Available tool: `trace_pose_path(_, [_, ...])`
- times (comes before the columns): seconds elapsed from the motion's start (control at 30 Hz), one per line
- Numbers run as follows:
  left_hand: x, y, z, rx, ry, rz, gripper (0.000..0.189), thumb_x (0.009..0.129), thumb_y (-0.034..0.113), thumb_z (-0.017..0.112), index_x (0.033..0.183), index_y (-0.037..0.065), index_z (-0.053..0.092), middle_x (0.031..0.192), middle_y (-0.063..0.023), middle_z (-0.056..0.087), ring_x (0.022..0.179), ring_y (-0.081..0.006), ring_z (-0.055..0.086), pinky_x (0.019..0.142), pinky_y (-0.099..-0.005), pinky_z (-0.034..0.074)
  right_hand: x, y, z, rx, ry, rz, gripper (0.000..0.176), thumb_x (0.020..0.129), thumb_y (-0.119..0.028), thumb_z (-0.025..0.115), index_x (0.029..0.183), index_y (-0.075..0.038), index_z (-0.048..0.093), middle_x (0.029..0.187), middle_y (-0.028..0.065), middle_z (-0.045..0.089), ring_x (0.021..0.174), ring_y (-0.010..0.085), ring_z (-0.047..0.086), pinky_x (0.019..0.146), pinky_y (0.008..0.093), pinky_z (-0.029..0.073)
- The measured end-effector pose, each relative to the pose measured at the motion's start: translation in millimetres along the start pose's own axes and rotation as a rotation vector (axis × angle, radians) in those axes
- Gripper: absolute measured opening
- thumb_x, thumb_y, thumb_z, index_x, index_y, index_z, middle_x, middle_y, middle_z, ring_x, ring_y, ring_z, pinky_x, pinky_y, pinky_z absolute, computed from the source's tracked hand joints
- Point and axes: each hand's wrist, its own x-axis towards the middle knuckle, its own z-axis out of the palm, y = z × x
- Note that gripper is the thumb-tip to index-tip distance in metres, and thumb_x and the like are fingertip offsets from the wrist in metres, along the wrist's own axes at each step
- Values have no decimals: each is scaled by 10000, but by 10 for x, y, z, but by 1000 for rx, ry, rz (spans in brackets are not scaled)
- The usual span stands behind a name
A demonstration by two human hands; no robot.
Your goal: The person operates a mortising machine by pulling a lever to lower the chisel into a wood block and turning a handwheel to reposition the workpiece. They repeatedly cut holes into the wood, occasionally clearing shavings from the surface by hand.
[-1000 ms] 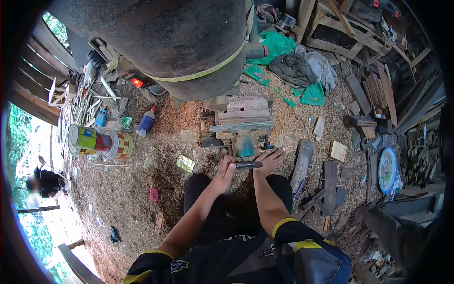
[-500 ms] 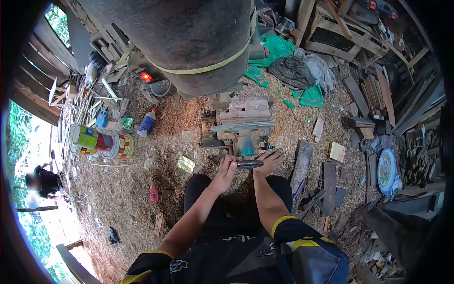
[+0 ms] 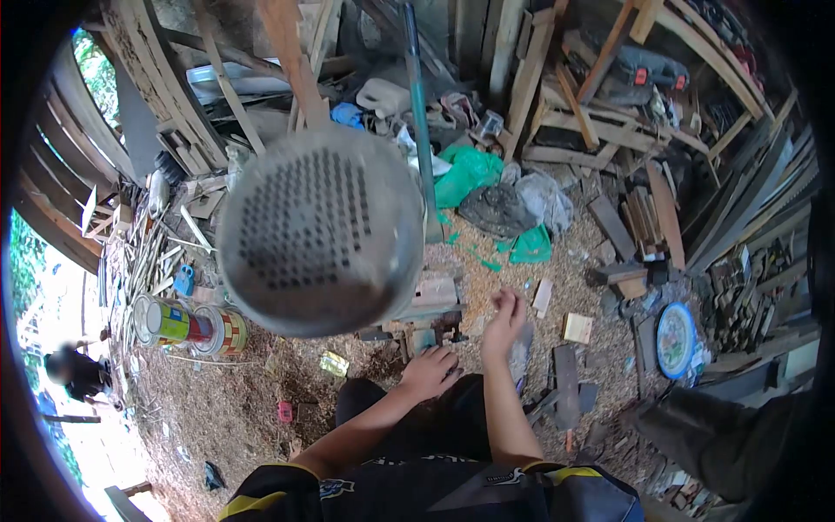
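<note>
Sawdust-strewn floor [image 3: 252,383] spreads beneath a perforated metal drum [image 3: 322,244]. The left hand [image 3: 428,371] rests knuckles-up just beside the teal machine [image 3: 423,339], and whether it grips anything cannot be told. The right hand [image 3: 504,318] hovers near it, fingers loosely curled and apart, holding nothing.

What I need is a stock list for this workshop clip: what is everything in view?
perforated metal disc: one, grey, close to the camera, centre-left
printed tins: two, yellow-green and red, lying on their sides at left
pole: one, teal, upright behind the disc
plastic sheet: one, green, centre back
cloth bundle: one, grey, right of the sheet
plate: one, blue-rimmed, at right
wood block: one, pale, left of the plate
distant person: one, dark clothes, far left
left hand: one, low, knuckles up, grip unclear
right hand: one, raised, fingers loosely curled, seemingly empty
</note>
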Motion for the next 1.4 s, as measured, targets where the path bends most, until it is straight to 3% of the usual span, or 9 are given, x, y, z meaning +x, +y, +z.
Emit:
trace_pose_path(0.17, [33, -74, -62, 58, -116, -22, 246, 922, 282, 683, 1050, 79, 627, 1066, -124, 605, 1061, -352, 599, 920, -490, 511, 773, -1473, 1639, 98, -570, -180, 227, 1078, -178, 562, 1205, -1, 627, 1082, 85, 666, 1022, 146, 636, 931, 304, 512])
trace_pose_path(0.27, [105, -139, -76, -9, -170, -15, 235, 925, 283, 682, 1031, 80, 631, 1083, -113, 599, 1085, -349, 582, 944, -494, 499, 1299, -1840, 2728, 87, -599, -461, 362, 1031, -222, 635, 1302, 8, 567, 1119, 140, 660, 1063, 239, 633, 936, 362, 509])
trace_pose_path(0.37, [-48, -369, 242, 166, -190, 128, 225, 938, 309, 666, 1047, 113, 661, 1103, -80, 616, 1124, -306, 571, 984, -459, 469, 1754, -2162, 3554, -79, -553, -424, 506, 1025, -400, 622, 1296, 23, 553, 1093, 229, 677, 1007, 348, 675, 884, 423, 515])
trace_pose_path(0.43, [-2, -404, 221, 272, -233, 234, 223, 941, 322, 659, 1052, 129, 675, 1103, -62, 627, 1124, -287, 573, 995, -446, 458, 1886, -2389, 3780, -144, -538, -363, 475, 1036, -387, 622, 1285, 13, 560, 1011, 146, 665, 896, 249, 649, 800, 377, 506])
trace_pose_path(0.5, [71, -282, -11, 257, -285, 296, 207, 944, 329, 641, 1040, 157, 704, 1061, -22, 658, 1114, -254, 573, 1003, -427, 448, 1825, -2537, 3819, -207, -443, -409, 441, 1058, -421, 589, 1247, -23, 578, 831, 36, 613, 733, 116, 581, 665, 310, 464])
trace_pose_path(0.67, [164, -313, -90, 174, -285, 363, 187, 950, 314, 641, 967, 147, 723, 986, -3, 668, 1075, -234, 582, 955, -415, 466, 1666, -2849, 3641, 12, -462, -354, 395, 1057, -440, 565, 1151, -57, 575, 753, 33, 585, 641, 133, 548, 589, 294, 432])
trace_pose_path(0.77, [225, -315, -144, 137, -314, 405, 197, 967, 306, 644, 951, 125, 720, 960, -21, 672, 1023, -239, 602, 923, -400, 482, 1795, -3138, 3687, 221, -768, -28, 360, 1037, -435, 600, 914, -106, 525, 664, 21, 540, 454, 141, 470, 426, 317, 375])
trace_pose_path(1.0, [159, -422, 98, -91, -255, 317, 208, 964, 266, 654, 872, 82, 683, 867, -86, 671, 888, -299, 626, 879, -410, 493, 1421, -3714, 3445, 114, -704, 82, 518, 1016, -511, 601, 708, -108, 498, 522, -3, 446, 390, 119, 410, 399, 300, 330])
trace_pose_path(1.4, [73, -422, 179, -63, -332, 155, 239, 970, 311, 626, 914, 100, 724, 901, -92, 694, 921, -324, 663, 885, -439, 528, 1857, -3543, 3851, 63, -774, 274, 342, 935, -301, 567, 665, -132, 443, 525, -23, 376, 414, 133, 339, 451, 347, 304])
